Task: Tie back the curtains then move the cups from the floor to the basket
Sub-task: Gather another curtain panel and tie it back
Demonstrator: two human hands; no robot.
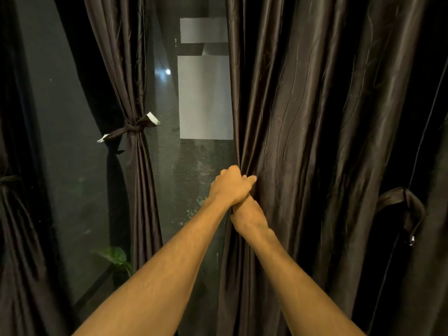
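The left hand (230, 184) is closed over the inner edge of the loose curtain (303, 141), fingers curled round a bunch of folds. Just below and touching it, the right hand (247, 215) grips the same edge. Its fingers are mostly hidden behind the cloth, so how much it has gathered cannot be told. Both arms reach straight out, and the curtain hangs full-width to the right of the hands.

The cloth looks thin, glossy and soft. It is probably light, likely to slip through a loose grip, and will spring back open unless the whole width is bunched. The best hold seems to be at about this height, one hand sweeping the folds together while the other keeps the bundle pinched.

A dark strap (402, 200) with a small metal ring (412, 240) hangs in a loop further right, well apart from the hands. It is probably the tie for this curtain and needs reaching for.

To the left, a tied curtain (138, 190) is already cinched by a knot (135, 129) with white-tipped ends. Another gathered curtain (9, 190) shows at the far left edge. Between them is dark window glass (169, 154), with a green leaf (116, 255) low down.

No basket and no cups are in view, so their contents and places cannot be told.
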